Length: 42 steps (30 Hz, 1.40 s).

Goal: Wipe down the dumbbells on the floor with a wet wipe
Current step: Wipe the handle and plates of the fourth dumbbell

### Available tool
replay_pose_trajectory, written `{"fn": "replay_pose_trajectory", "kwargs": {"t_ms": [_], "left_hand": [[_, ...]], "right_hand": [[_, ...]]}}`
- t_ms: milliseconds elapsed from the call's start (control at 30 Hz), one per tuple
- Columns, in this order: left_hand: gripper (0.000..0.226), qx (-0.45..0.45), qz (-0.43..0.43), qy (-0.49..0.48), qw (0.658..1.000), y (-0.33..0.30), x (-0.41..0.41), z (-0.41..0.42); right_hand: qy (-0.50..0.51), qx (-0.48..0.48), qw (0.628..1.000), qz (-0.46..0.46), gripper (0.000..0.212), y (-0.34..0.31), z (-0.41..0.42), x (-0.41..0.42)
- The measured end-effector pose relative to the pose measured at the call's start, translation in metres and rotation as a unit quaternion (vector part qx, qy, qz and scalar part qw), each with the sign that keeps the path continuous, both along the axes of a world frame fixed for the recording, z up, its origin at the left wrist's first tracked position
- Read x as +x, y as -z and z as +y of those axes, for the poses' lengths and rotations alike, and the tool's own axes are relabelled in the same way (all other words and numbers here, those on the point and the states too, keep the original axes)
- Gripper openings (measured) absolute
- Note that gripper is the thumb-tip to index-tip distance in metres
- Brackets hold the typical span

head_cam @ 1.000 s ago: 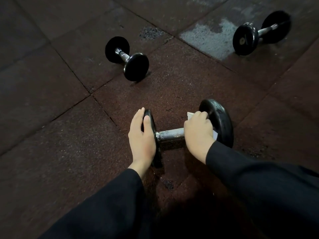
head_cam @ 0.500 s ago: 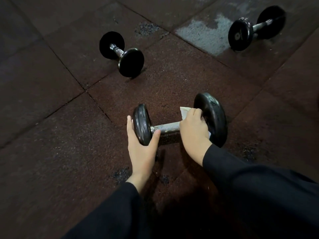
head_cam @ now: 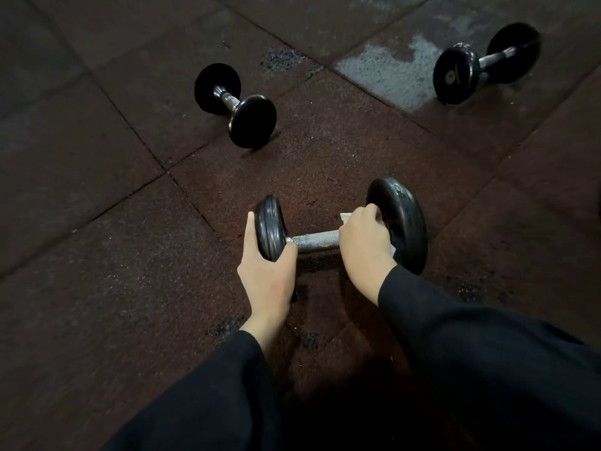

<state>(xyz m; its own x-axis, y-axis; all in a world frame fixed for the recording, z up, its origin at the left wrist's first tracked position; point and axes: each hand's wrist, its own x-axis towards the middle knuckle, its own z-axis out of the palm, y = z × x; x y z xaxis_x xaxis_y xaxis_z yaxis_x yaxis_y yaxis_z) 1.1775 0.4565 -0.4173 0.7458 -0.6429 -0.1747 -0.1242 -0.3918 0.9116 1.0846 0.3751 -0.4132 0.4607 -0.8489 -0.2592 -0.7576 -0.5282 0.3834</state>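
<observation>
A black dumbbell (head_cam: 315,240) with a metal handle lies on the floor in front of me. My left hand (head_cam: 265,271) grips its left weight plate, fingers on the outer face and thumb on the inner side. My right hand (head_cam: 364,245) holds a white wet wipe (head_cam: 344,217) against the right end of the handle and the inner face of the right plate; most of the wipe is hidden under the hand. Two more black dumbbells lie farther off: one (head_cam: 235,104) at the centre left, one (head_cam: 484,61) at the top right.
The floor is dark reddish rubber tiles (head_cam: 97,288) with seams. A pale grey worn patch (head_cam: 390,73) shows near the far right dumbbell. Small crumbly dark spots (head_cam: 227,327) lie near my left wrist.
My left hand has shifted from lying over the left plate to gripping it from below. My right hand with the wipe has stayed at the right end of the handle.
</observation>
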Motion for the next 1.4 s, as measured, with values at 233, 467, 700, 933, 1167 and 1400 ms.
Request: {"fn": "replay_pose_trajectory", "kwargs": {"t_ms": [233,467,700,933,1167,1400], "left_hand": [[0.062,0.049,0.002,0.004,0.999,-0.009,0.018,-0.045],[0.094,-0.005,0.177,0.015,0.984,0.005,0.058,-0.08],[0.056,-0.022,0.074,0.005,0.997,0.015,0.052,-0.075],[0.064,-0.009,0.078,0.001,0.997,0.019,0.054,-0.079],[0.071,-0.011,0.083,-0.005,0.997,0.015,0.055,-0.084],[0.08,-0.017,0.08,-0.005,0.997,0.016,0.055,-0.085]], "right_hand": [[-0.019,-0.038,0.997,-0.066,0.054,0.014,-0.022,0.006],[-0.02,-0.038,0.996,-0.078,0.035,0.018,-0.047,0.017],[0.041,0.087,0.956,-0.278,0.029,-0.007,-0.058,0.035],[-0.017,0.139,0.856,-0.498,0.028,0.025,-0.024,0.056],[-0.043,0.09,0.851,-0.516,0.014,0.039,-0.037,0.05],[-0.116,0.08,0.886,-0.442,0.036,0.044,-0.033,0.032]]}}
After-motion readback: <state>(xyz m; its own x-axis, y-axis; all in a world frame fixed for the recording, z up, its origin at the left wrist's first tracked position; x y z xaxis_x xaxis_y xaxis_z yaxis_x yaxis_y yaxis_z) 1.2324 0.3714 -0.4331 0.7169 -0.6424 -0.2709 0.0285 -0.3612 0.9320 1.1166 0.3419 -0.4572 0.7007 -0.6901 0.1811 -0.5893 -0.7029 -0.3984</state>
